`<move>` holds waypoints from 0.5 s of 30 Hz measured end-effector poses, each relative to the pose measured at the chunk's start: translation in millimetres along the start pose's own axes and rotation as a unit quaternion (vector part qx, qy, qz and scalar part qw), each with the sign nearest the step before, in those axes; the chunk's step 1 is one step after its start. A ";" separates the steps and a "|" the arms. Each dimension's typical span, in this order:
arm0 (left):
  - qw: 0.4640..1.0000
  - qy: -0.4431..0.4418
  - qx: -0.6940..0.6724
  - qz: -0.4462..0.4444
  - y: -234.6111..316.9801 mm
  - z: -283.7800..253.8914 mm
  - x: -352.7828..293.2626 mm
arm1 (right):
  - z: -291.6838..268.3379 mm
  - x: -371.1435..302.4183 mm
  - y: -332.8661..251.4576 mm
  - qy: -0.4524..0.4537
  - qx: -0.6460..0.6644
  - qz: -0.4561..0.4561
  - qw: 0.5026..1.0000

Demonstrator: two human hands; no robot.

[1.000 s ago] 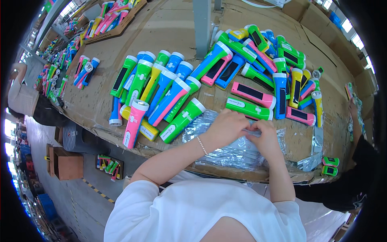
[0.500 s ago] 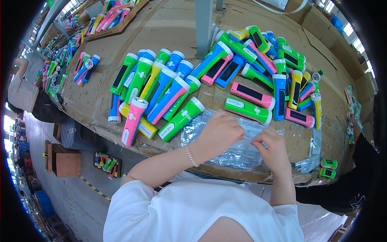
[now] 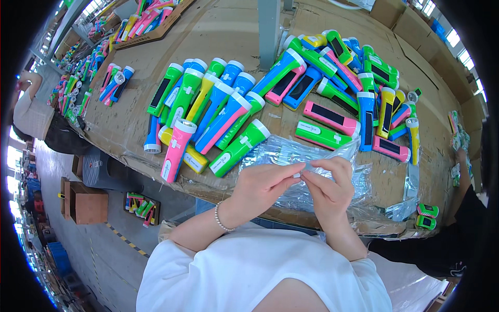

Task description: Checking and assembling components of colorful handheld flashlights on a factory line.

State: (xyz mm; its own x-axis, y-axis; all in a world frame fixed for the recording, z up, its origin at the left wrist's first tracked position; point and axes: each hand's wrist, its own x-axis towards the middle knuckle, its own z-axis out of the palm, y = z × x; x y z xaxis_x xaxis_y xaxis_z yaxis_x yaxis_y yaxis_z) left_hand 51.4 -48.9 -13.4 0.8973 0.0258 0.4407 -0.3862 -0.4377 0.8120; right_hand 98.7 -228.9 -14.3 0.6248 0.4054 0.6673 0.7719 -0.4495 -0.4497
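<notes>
- step in hand, by judgement: pinching open a clear plastic bag [image 3: 312, 167] off the stack at the near edge of the worktop [image 3: 234, 36].
- left hand [image 3: 260, 188] and right hand [image 3: 328, 187]: fingertips closed on the bag's top edge, meeting at centre.
- next move calls for parting the film's two layers.
- bag lying flat, long axis left to right; mouth direction cannot be told.
- torches [image 3: 228, 117] in rows just beyond.

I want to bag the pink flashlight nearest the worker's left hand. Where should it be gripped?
Likely around the slim pink handle of the pink flashlight, coming from the table's near edge: its tail points there, and its wide white-rimmed head lies among other torches.
</notes>
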 end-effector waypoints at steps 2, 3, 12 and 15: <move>1.000 0.010 0.015 0.018 -0.5 0.7 -2.5 | 3.2 -3.0 -0.3 0.024 -0.001 0.003 1.000; 0.999 0.019 0.028 0.036 -1.0 0.7 -4.4 | 2.9 -4.4 0.0 0.020 0.003 -0.010 1.000; 0.949 -0.183 0.144 0.211 3.8 -28.6 22.1 | -32.5 9.7 14.1 -0.245 -0.061 -0.060 0.966; 0.937 -0.246 0.050 0.242 -16.8 -54.7 23.3 | -48.5 1.5 58.9 -0.302 -0.028 0.061 0.951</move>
State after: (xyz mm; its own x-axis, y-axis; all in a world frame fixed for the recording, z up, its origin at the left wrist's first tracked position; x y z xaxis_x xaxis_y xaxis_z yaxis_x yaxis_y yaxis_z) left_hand 67.1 8.2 4.1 0.6215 -0.6044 0.4984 -0.7738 -0.3741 0.5112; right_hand 139.4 -293.3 -11.0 0.6761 0.7232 0.1409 0.6923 -0.5580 -0.4576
